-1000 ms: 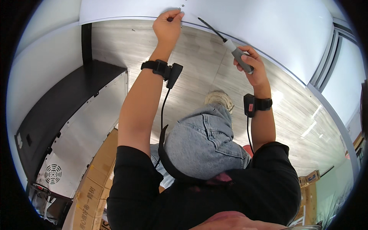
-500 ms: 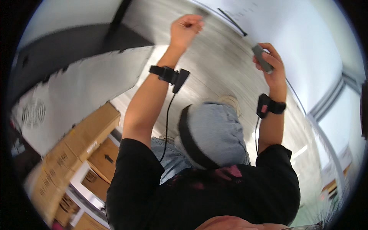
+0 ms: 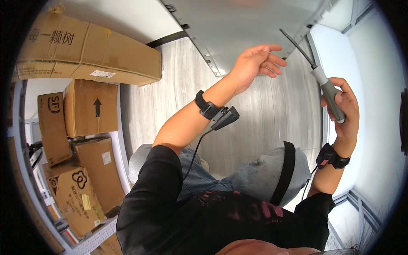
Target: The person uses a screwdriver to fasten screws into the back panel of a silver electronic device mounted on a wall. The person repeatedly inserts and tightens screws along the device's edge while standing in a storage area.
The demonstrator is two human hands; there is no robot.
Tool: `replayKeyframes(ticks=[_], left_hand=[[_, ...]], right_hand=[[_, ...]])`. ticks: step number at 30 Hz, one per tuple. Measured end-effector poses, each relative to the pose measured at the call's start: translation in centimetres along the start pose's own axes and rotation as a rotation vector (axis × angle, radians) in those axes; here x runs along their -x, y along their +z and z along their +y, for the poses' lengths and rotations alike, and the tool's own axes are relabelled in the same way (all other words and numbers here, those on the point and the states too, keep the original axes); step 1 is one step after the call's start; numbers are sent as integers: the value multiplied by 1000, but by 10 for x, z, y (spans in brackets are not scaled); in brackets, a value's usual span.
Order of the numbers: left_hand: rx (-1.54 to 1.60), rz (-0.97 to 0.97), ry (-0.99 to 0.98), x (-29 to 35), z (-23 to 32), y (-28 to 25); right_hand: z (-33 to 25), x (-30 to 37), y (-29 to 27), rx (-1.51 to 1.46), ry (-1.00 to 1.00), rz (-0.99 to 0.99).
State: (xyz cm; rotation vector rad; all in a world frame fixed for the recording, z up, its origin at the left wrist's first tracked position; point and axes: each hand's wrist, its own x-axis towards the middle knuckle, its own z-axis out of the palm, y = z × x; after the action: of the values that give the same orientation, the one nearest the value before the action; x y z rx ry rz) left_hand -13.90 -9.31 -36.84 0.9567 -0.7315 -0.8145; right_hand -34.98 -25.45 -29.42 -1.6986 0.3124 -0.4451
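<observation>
My right hand is closed round the grey handle of a screwdriver. Its long dark shaft points up and to the left, toward the edge of a large grey metal panel. Small dark clips or notches run along that panel's edges. In front of the panel's near corner, my left hand has its fingers stretched out and apart, with nothing in them. Whether its fingertips touch the panel cannot be told.
A long cardboard box lies at the far left, above a shelf rack holding several more cartons. White wall panels stand close on my right. Pale wood-look floor lies below my hands.
The view has swung to the left, so the metal panel now lies ahead and the cartons show more fully. My left hand's curled fingers have spread. The screwdriver stays in my right hand.
</observation>
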Motion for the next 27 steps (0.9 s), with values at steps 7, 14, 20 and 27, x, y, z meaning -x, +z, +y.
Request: replayKeyframes(ticks=[7,14,20,27], left_hand=[[157,-20,160,11,87,-52],[337,8,174,16,121,-85],[329,82,170,14,128,-101],[271,97,188,9,136,-104]], right_hand=[[-65,-28,104,-85,45,-11],[-105,-16,189,6,101,78],[-92,-14,232,18,-6,173],[-63,-15,250,-45,-162,260]])
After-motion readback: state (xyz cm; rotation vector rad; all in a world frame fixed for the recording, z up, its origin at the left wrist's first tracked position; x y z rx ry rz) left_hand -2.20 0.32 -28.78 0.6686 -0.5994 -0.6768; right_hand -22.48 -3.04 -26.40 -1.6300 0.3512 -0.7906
